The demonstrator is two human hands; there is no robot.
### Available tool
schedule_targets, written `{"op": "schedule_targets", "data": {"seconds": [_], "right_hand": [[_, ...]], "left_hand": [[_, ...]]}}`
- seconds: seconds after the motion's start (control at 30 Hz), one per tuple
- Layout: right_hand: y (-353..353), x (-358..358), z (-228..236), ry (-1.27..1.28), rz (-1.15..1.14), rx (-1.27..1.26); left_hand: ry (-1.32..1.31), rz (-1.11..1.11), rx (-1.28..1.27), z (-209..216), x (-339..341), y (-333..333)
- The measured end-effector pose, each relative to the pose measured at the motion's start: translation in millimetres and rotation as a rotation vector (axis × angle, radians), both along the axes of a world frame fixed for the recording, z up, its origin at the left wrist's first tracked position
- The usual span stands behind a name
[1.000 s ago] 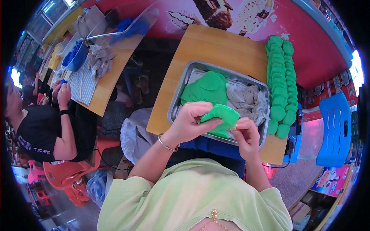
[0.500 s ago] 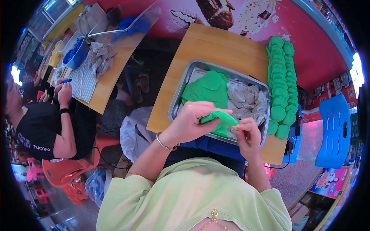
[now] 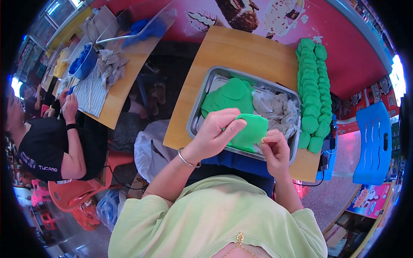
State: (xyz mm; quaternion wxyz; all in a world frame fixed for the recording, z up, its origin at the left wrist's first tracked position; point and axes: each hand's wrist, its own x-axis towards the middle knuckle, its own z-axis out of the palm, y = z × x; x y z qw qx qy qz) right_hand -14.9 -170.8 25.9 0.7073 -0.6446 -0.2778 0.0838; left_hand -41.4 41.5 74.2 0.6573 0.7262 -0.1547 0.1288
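The held green piece looks thin — smooth, round-cornered.

So the person's wearing a pale yellowish-green top, kinda loose, and its wide short sleeves are hanging roomy around the upper arms. Soft creases are running across the front, and the neckline is curving in a scoop. A thin gold-coloured chain is making a V there, with a little ornate gold pendant sitting at its point. A plain silver-coloured bangle is circling the left wrist. Dark blue cloth is showing at the counter's near edge, can't tell if it's pants or an apron.
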Motion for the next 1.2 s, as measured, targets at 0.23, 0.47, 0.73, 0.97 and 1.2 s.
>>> {"op": "schedule_targets", "data": {"seconds": [0.23, 0.47, 0.73, 0.97, 1.2], "right_hand": [[1, -4, -2, 0.178, -0.009, 0.128], [-9, -8, -5, 0.252, -0.135, 0.084], [-40, 15, -11, -0.258, -0.274, -0.704], [-58, 50, 2, -0.485, -0.326, -0.669], [-40, 123, -14, -0.578, -0.262, -0.883]], "left_hand": [[0.161, 0.152, -0.422, -20, -4, -17], [0.199, 0.125, -0.854, -40, 5, -18], [0.381, 0.23, -0.795, -53, 11, 4], [0.498, 0.2, -0.764, -60, 23, 3], [0.564, 0.129, -0.655, -73, 34, -5]]}}
